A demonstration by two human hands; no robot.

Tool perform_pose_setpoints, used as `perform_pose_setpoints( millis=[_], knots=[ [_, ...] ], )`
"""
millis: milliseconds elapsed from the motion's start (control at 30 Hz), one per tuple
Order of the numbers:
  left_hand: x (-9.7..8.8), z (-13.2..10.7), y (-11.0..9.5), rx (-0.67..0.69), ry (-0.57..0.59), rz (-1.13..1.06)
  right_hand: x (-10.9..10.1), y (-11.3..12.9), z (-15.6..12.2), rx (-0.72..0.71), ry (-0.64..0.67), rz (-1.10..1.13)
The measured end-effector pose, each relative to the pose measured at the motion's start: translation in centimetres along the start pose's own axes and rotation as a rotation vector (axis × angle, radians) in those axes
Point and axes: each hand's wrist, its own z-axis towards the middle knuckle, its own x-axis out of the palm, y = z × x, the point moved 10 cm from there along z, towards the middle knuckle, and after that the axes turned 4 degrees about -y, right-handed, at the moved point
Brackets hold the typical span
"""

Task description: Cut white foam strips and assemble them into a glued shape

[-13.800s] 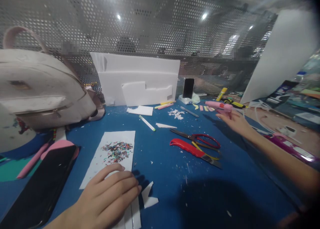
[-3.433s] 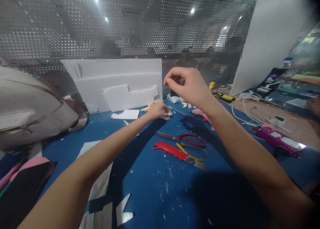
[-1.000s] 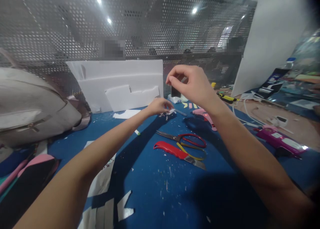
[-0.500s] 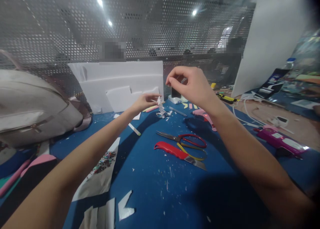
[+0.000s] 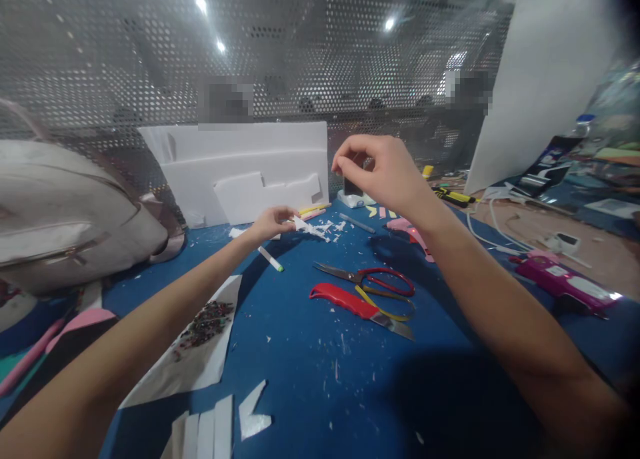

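Note:
My left hand [image 5: 270, 221] reaches far over the blue table [image 5: 320, 385] and pinches a white paper scrap [image 5: 306, 227], with small white shreds [image 5: 334, 227] scattered just to its right. My right hand [image 5: 380, 172] is raised above the table, thumb and forefinger pinched together; what they hold is too small to make out. Red-handled scissors [image 5: 375, 282] and a red utility knife [image 5: 357, 305] lie below my right hand.
A white foam board [image 5: 240, 165] leans on the perforated metal wall. A pale bag [image 5: 75, 212] sits at the left. A paper sheet with glitter bits [image 5: 195, 342], a white marker [image 5: 270, 259], a pink glue gun [image 5: 407, 229] and a purple device [image 5: 565, 279] lie around.
My left hand has drawn back leftward from the shred pile, lifting a white scrap and carrying it along. My right hand has stayed raised and pinched.

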Motion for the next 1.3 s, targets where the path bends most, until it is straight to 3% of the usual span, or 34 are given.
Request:
perform_pose_setpoints(
  millis=[233, 333, 400, 600, 767, 867, 1000, 1300],
  knots=[
    [0.3, -0.7, 1.3, -0.059, 0.022, 0.064, 0.0, 0.1, -0.1, 0.003, -0.004, 0.006],
    [0.2, -1.0, 1.4, -0.045, 0.034, 0.101, 1.0, -0.6, -0.1, 0.009, 0.042, -0.028],
    [0.1, -1.2, 1.4, -0.027, 0.041, 0.138, 3.1, -2.0, -0.4, 0.041, 0.160, -0.093],
    [0.0, -1.6, 1.5, 0.032, 0.067, 0.314, 12.2, -7.9, -4.0, 0.126, 0.639, -0.274],
    [0.2, -1.8, 1.4, 0.047, 0.076, 0.465, 16.7, -11.8, -7.2, 0.206, 0.837, -0.407],
    [0.2, -1.9, 1.5, 0.050, 0.080, 0.532, 17.4, -12.9, -7.8, 0.231, 0.856, -0.457],
    [0.4, -1.8, 1.5, 0.063, 0.080, 0.593, 16.9, -14.0, -7.5, 0.252, 0.814, -0.499],
    [1.4, -1.0, 0.4, 0.092, 0.093, 0.644, 14.5, -15.7, -5.5, 0.258, 0.547, -0.509]
  ],
)
